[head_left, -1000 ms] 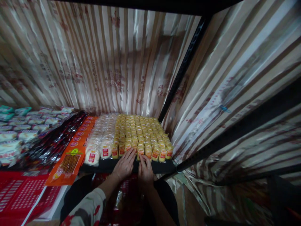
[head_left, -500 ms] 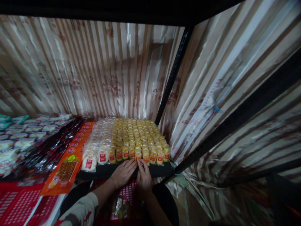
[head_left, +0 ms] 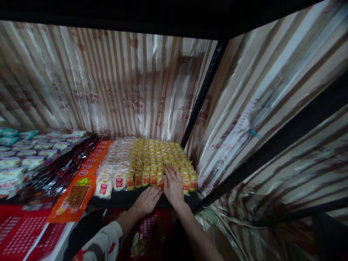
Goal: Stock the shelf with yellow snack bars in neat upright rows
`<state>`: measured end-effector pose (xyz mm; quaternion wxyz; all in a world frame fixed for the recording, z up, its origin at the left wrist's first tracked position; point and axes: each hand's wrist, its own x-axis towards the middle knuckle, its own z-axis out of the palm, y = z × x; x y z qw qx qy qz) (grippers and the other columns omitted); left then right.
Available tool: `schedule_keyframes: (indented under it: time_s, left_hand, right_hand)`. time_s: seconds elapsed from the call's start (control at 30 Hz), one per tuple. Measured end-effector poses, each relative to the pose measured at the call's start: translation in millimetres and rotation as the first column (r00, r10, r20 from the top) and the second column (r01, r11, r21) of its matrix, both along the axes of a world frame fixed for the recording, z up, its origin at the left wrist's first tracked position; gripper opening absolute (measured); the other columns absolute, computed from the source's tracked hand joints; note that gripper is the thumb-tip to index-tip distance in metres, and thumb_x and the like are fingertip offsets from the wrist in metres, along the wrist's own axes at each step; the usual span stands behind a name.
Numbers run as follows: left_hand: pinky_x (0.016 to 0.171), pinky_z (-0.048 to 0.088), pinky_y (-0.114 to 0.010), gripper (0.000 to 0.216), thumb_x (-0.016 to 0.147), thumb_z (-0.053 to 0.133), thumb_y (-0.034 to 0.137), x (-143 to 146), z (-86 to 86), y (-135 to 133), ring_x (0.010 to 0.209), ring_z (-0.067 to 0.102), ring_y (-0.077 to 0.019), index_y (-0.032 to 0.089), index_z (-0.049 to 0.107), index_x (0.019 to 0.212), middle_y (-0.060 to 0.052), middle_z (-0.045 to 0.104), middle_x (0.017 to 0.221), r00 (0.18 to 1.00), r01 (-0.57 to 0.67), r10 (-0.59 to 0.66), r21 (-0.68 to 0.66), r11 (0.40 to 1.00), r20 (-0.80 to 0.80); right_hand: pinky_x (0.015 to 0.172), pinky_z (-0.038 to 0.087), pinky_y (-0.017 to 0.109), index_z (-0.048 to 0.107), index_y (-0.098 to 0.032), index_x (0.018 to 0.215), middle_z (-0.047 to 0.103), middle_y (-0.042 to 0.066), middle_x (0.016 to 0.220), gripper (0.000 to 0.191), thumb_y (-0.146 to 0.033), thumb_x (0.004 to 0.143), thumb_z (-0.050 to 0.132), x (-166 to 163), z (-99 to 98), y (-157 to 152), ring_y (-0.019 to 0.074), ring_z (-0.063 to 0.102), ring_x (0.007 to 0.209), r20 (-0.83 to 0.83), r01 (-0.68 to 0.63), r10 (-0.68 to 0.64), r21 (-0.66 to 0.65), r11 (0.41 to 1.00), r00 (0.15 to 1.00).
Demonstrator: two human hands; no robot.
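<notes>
Rows of small yellow snack packets (head_left: 157,157) fill the right end of a dark shelf (head_left: 127,198), with white round packets (head_left: 115,170) beside them on the left. My right hand (head_left: 173,185) lies flat on the front yellow packets, fingers stretched out over them. My left hand (head_left: 148,200) rests at the shelf's front edge, its fingertips touching the front row of yellow packets. Neither hand grips anything that I can see.
Orange packets (head_left: 81,183), black packets (head_left: 58,170) and white-green packets (head_left: 21,156) lie further left. A red basket (head_left: 19,235) sits at lower left. Striped shiny curtain (head_left: 122,83) hangs behind and to the right. A black post (head_left: 203,90) marks the shelf's right corner.
My right hand has moved forward from the shelf edge onto the yellow packets. My left hand has stayed at the front edge. The view has shifted slightly.
</notes>
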<state>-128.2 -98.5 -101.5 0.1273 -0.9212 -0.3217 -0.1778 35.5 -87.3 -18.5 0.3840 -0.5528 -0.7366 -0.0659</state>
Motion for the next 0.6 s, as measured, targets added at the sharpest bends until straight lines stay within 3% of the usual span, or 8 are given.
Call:
schedule_keyframes:
  time_s: [0.13, 0.27, 0.37, 0.6]
  left_hand:
    - [0.101, 0.032, -0.032, 0.042, 0.091, 0.035, 0.020, -0.9, -2.0, -1.8, 0.119, 0.046, -0.0174, 0.014, 0.041, 0.133, -0.010, 0.055, 0.126, 0.999, -0.022, 0.022, 0.007, 1.000, -0.025]
    - [0.101, 0.032, -0.032, 0.042, 0.091, 0.034, 0.021, 0.2, -4.7, -0.5, 0.119, 0.046, -0.0183, 0.014, 0.044, 0.131, -0.010, 0.055, 0.128, 1.000, -0.007, 0.007, 0.065, 0.998, 0.001]
    - [0.099, 0.032, -0.032, 0.042, 0.091, 0.033, 0.021, 1.8, -4.9, 1.1, 0.118, 0.047, -0.0187, 0.012, 0.046, 0.130, -0.012, 0.056, 0.126, 1.000, -0.011, 0.010, 0.076, 0.997, 0.014]
    - [0.098, 0.033, -0.033, 0.043, 0.090, 0.032, 0.020, 1.6, -1.6, 0.1, 0.119, 0.047, -0.0202, 0.012, 0.047, 0.129, -0.010, 0.055, 0.128, 0.999, -0.015, 0.012, 0.092, 0.996, 0.033]
  right_hand:
    - [0.088, 0.041, 0.038, 0.061, -0.033, 0.111, 0.067, 0.006, 0.105, 0.036, -0.022, 0.083, 0.042, 1.7, 12.0, 27.0, 0.0208, 0.055, 0.104, 0.083, -0.017, 0.023, -0.074, 0.997, 0.996]
    - [0.089, 0.038, 0.037, 0.064, -0.020, 0.107, 0.068, 0.009, 0.101, 0.035, -0.019, 0.084, 0.039, -11.8, 22.4, 35.0, 0.0223, 0.052, 0.103, 0.185, 0.058, -0.003, -0.292, 0.955, 0.983]
    - [0.091, 0.036, 0.031, 0.066, -0.017, 0.103, 0.069, 0.008, 0.099, 0.034, -0.016, 0.084, 0.037, -23.4, 28.8, 36.6, 0.0200, 0.051, 0.103, 0.200, 0.068, 0.014, -0.400, 0.914, 0.980]
    - [0.094, 0.036, 0.027, 0.059, -0.018, 0.118, 0.067, 0.006, 0.107, 0.039, -0.019, 0.086, 0.038, -14.5, 42.8, 52.9, 0.0186, 0.054, 0.107, 0.268, 0.167, -0.052, -0.426, 0.889, 0.962]
